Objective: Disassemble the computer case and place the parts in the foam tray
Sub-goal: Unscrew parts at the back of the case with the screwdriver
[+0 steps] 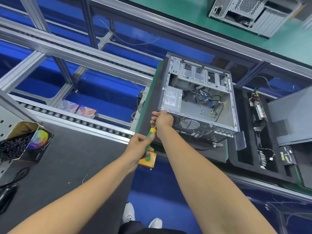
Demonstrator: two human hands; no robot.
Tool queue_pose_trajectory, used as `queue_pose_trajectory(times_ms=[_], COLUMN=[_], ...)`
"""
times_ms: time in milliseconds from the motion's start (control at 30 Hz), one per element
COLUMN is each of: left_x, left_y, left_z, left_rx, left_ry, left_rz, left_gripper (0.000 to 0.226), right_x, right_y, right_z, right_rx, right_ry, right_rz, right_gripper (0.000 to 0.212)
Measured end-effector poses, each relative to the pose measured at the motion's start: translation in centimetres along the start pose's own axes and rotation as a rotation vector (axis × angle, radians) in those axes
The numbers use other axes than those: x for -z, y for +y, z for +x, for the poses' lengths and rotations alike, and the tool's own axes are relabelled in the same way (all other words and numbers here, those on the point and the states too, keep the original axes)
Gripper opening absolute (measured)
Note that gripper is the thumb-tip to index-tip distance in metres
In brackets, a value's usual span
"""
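An open computer case [199,98] lies on its side on a dark mat, its power supply [173,97] and loose cables showing inside. My left hand [141,143] grips the green and yellow handle of a screwdriver [149,141]. The shaft points up toward the case's near left corner. There my right hand [162,119] has its fingers curled at the screwdriver's tip against the case's rear edge. To the right lies the black foam tray [243,157], which holds a circuit board [257,107] and small cabled parts [265,157].
A grey side panel [292,119] leans over the tray's right side. A yellow button box [146,160] sits below my left hand. At far left stands a box of black screws [15,146]. A roller conveyor [76,120] runs behind. Another case [253,10] sits at top right.
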State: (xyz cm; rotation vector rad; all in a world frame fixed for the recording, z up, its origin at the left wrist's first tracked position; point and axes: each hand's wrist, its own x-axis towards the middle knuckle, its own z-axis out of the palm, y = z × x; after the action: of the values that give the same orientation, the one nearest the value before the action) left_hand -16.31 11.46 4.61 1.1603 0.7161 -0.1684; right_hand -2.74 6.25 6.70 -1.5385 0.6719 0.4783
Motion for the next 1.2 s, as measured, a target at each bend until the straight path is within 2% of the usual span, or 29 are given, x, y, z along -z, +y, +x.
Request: queue_pose_trajectory(times_ms=[100, 167, 233, 433, 500, 600, 767, 933, 1200], left_x=[0.5, 0.3, 0.1, 0.4, 0.6, 0.5, 0.4, 0.8, 0.7], left_y=[0.8, 1.2, 1.2, -0.2, -0.3, -0.2, -0.3, -0.8, -1.0], left_z=[-0.2, -0.1, -0.1, -0.2, -0.3, -0.2, 0.2, 0.1, 0.2], left_rx=[0.128, 0.164, 0.151, -0.008, 0.019, 0.076, 0.079, 0.025, 0.008], left_ry=[-0.036, -0.054, -0.038, -0.061, -0.122, -0.216, -0.171, -0.139, -0.117], left_rz=[0.018, 0.037, 0.047, 0.087, 0.082, 0.139, 0.009, 0.024, 0.043], left_gripper=[0.044, 0.051, 0.053, 0.04, 0.038, 0.049, 0.047, 0.043, 0.046], right_x=[0.0, -0.1, -0.2, -0.1, 0.0, 0.0, 0.2, 0.3, 0.3], right_y=[0.1, 0.0, 0.1, 0.2, 0.1, 0.0, 0.2, 0.4, 0.7], right_z=[-0.2, -0.3, -0.2, -0.2, -0.3, -0.3, -0.4, -0.4, -0.2], right_rx=[-0.006, -0.006, -0.011, -0.035, -0.039, -0.057, -0.068, -0.068, -0.07], right_ry=[-0.002, 0.0, 0.012, -0.012, -0.022, -0.033, -0.052, -0.065, -0.042], right_rz=[0.038, 0.055, 0.064, 0.092, 0.116, 0.145, 0.247, 0.325, 0.318], right_gripper=[0.047, 0.046, 0.045, 0.044, 0.043, 0.041, 0.043, 0.046, 0.048])
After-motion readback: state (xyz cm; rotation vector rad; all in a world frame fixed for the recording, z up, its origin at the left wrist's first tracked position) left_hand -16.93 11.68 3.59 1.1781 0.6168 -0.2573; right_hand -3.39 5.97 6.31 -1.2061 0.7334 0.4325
